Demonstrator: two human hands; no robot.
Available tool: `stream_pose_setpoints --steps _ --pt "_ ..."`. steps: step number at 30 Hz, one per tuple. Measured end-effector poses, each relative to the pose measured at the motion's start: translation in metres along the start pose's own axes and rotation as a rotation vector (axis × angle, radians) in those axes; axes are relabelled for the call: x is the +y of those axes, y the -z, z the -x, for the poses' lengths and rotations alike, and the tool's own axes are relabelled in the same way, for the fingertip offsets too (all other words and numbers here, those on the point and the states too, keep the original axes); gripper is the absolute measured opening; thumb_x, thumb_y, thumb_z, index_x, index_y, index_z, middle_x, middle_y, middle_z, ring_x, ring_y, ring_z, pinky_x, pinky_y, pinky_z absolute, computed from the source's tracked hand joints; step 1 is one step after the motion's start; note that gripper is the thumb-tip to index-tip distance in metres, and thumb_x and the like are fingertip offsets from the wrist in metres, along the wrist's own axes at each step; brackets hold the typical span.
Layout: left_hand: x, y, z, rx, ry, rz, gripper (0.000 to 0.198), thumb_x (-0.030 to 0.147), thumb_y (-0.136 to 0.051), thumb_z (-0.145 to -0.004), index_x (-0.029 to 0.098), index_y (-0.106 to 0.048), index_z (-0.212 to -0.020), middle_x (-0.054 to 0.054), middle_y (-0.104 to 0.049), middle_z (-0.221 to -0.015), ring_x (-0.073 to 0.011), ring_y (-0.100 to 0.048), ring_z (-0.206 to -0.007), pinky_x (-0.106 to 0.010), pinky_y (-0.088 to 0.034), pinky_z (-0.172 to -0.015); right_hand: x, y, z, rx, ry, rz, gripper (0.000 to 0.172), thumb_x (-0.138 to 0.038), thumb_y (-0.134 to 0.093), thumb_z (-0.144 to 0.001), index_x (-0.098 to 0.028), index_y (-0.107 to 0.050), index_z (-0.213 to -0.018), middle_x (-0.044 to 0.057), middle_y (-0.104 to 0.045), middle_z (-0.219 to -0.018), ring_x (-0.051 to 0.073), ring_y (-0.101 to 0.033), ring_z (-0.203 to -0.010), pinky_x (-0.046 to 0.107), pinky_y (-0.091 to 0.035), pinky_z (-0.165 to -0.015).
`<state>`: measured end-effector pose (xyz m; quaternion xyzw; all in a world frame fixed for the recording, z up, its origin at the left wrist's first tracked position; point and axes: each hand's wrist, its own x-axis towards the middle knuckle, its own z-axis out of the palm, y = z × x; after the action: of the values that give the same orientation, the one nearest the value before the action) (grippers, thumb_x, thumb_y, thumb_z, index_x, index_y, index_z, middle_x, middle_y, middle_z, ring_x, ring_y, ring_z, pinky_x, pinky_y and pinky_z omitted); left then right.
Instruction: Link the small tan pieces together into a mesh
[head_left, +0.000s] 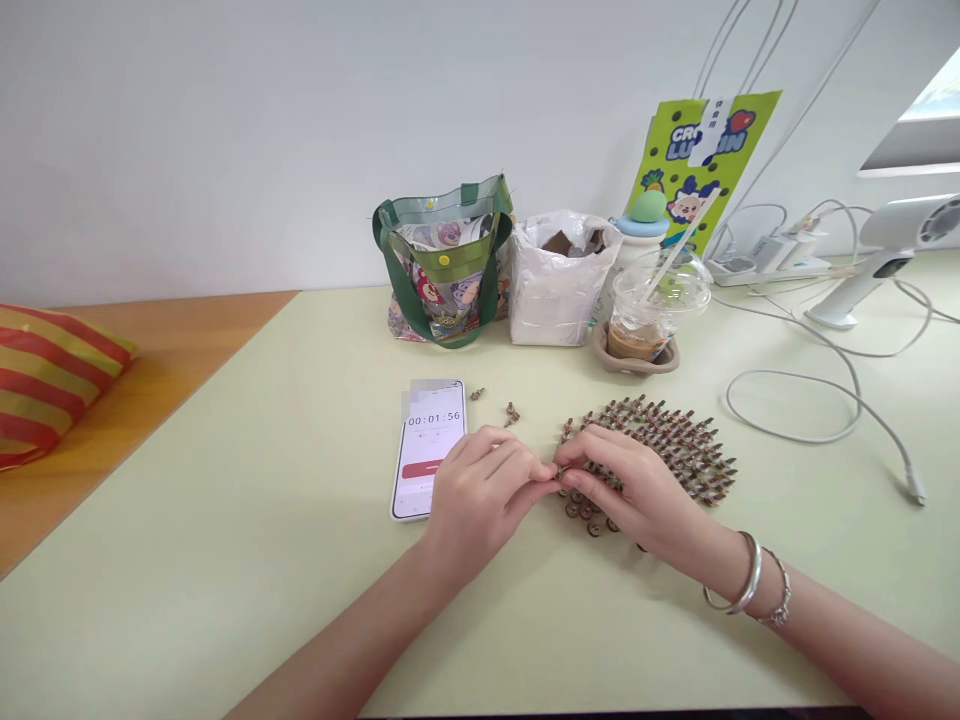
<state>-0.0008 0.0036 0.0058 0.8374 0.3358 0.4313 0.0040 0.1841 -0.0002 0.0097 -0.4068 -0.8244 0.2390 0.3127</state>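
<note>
My left hand [491,485] and my right hand [634,480] meet fingertip to fingertip above the table. Both pinch one small screw [560,472], mostly covered by the fingers. Behind and beside my right hand, a dense cluster of brownish screws [667,440] stands on the table, most with their tips pointing up. Round metal heads or washers [594,528] show below that hand; part of the cluster is hidden by it. A few loose screws [511,412] lie beyond my left hand. Under its edge is a phone [431,430] with a running timer on its screen.
At the back stand a green-handled bag [442,270], a white plastic bag [551,300], a bottle [641,235] and a plastic cup in a cardboard holder [637,362]. To the right are a white cable [855,400], a power strip [772,265] and a small fan [870,270].
</note>
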Motion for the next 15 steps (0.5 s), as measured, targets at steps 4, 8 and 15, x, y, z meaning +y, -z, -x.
stream_pose_setpoints --steps 4,8,15 --pt "-0.0004 -0.0001 -0.0001 -0.014 0.005 0.01 0.011 0.023 -0.062 -0.081 0.019 -0.055 -0.074 0.004 -0.065 -0.069 -0.0139 -0.051 -0.071 -0.026 -0.042 -0.063 0.0003 -0.0014 0.0002 0.0 0.026 0.044 0.014 -0.024 -0.043 -0.09 -0.02 -0.055 -0.087 0.003 -0.059 -0.076 0.016 -0.054 -0.072 0.029 -0.043 -0.065" --pt "-0.0015 -0.001 0.0006 -0.026 0.015 0.016 0.012 0.023 -0.061 -0.081 0.019 -0.054 -0.073 0.003 -0.064 -0.068 -0.0145 -0.052 -0.071 -0.027 -0.042 -0.063 0.0002 -0.0024 0.0013 0.027 0.044 0.05 0.011 -0.022 -0.045 -0.089 -0.02 -0.056 -0.088 0.003 -0.06 -0.077 0.016 -0.053 -0.073 0.029 -0.044 -0.065" --pt "-0.0019 -0.0028 0.0016 -0.013 0.026 0.015 0.014 0.023 -0.063 -0.08 0.019 -0.053 -0.071 0.003 -0.064 -0.066 -0.0146 -0.05 -0.07 -0.026 -0.041 -0.061 0.0002 -0.0033 0.0024 0.081 0.08 0.056 0.009 -0.018 -0.049 -0.087 -0.019 -0.058 -0.087 0.002 -0.058 -0.075 0.014 -0.052 -0.071 0.027 -0.043 -0.064"
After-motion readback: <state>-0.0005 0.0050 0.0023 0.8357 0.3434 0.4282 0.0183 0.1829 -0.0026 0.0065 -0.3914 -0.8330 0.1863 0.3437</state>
